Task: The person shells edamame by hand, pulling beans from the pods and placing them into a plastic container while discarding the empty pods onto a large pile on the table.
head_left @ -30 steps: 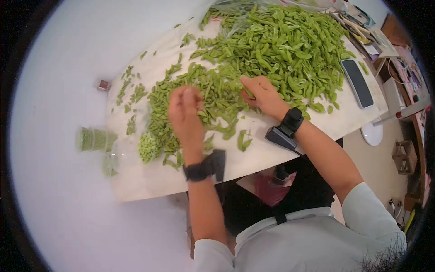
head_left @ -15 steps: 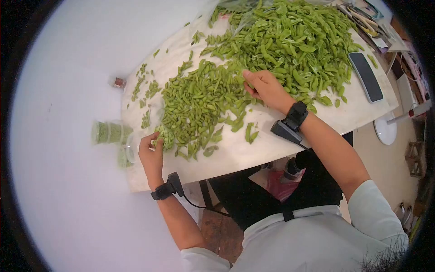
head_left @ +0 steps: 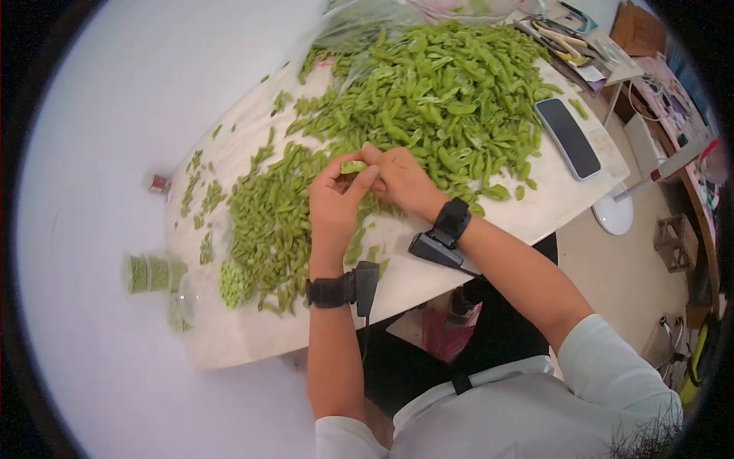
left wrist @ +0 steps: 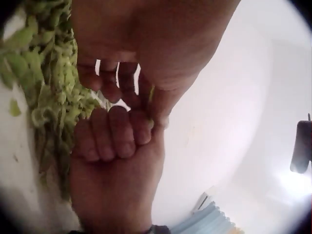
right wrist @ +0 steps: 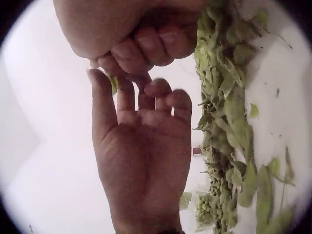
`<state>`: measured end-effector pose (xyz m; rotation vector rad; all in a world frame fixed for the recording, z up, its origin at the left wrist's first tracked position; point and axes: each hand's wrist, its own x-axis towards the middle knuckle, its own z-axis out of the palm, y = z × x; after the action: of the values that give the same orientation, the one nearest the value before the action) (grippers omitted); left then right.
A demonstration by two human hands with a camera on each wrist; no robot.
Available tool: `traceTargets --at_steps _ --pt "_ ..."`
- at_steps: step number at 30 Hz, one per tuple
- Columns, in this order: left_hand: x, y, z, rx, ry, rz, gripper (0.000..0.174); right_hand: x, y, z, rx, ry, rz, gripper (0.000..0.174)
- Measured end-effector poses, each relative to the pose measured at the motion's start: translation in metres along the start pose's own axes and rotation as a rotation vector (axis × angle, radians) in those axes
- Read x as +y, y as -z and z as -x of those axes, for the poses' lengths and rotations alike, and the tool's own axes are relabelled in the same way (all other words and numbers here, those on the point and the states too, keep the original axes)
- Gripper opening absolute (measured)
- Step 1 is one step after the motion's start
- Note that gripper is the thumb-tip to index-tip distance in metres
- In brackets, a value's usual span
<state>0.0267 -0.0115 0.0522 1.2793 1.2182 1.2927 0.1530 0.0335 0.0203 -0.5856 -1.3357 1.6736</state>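
Above the heap's near edge both hands meet at one green soybean pod (head_left: 352,167). My left hand (head_left: 334,208) pinches it between thumb and fingers, with the other fingers bent loosely beyond. The right hand (head_left: 411,183) grips the pod's right end with thumb and forefinger, its remaining fingers curled into the palm. In the right wrist view a strip of the pod (right wrist: 113,84) shows between the left thumb and forefinger; the right fingertips hide its end. Under and around the hands spreads a layer of smaller pods (head_left: 275,206). Shelled beans (head_left: 236,283) lie heaped at its left front.
A large mound of pods (head_left: 459,99) covers the table's back, with a clear plastic bag (head_left: 359,30) behind. A phone (head_left: 568,139) lies on the right. Tubs of green beans (head_left: 155,274) stand by the left edge, near a small red-brown box (head_left: 159,183). Tools (head_left: 566,42) lie back right.
The left hand went from over the pods to the shelled-bean heap, then came back right to the right hand and now pinches the pod. The head view has shifted too.
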Motion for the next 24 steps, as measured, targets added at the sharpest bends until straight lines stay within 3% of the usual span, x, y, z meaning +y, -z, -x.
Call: traceTargets --at_steps 1,4,7,10,16,24 --pt "-0.004 -0.003 -0.005 -0.014 0.021 0.035 0.022 0.000 0.001 -0.001 -0.010 -0.002 -0.098 0.055" --pt "-0.013 0.002 -0.012 -0.018 0.009 0.088 0.022 0.009 0.006 -0.005 -0.020 0.008 -0.021 0.049" --pt "-0.039 0.010 -0.014 0.062 -0.171 0.243 0.020 0.005 0.001 -0.002 -0.143 -0.078 -0.143 0.045" --pt "-0.041 0.005 -0.007 0.069 -0.165 0.383 0.017 -0.007 -0.005 0.004 -0.100 -0.166 -0.271 0.045" --pt "-0.051 0.011 -0.006 0.145 -0.183 0.305 0.014 0.008 -0.003 -0.001 -0.170 -0.099 -0.112 0.042" --pt "-0.042 0.000 -0.001 0.256 -0.235 0.285 0.012 0.008 -0.010 0.000 -0.116 0.017 -0.079 0.042"
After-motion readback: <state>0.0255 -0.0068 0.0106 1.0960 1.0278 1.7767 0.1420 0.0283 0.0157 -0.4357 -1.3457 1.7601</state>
